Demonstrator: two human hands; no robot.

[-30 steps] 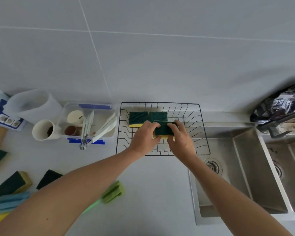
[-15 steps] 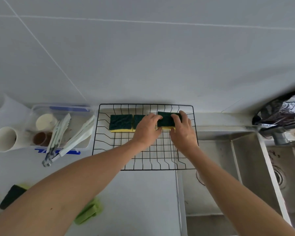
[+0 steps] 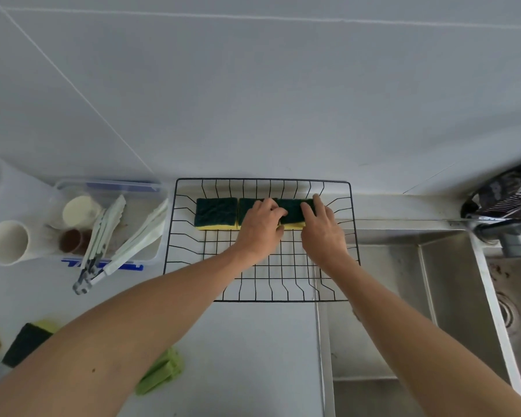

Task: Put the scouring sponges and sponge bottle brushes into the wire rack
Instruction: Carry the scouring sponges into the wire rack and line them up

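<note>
White table carries the wire rack (image 3: 351,206); left hand (image 3: 260,228) and right hand (image 3: 322,227) grasp the third scouring sponge (image 3: 295,209), half covering it and its neighbour.

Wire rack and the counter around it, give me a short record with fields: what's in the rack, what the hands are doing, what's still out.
rack: black wire rack beside the sink
in rack: three green and yellow scouring sponges in a row along the far side
left sponge, untouched
left hand: on the middle sponge
right hand: on the right sponge
still on counter: dark sponge, green bottle brush
</note>
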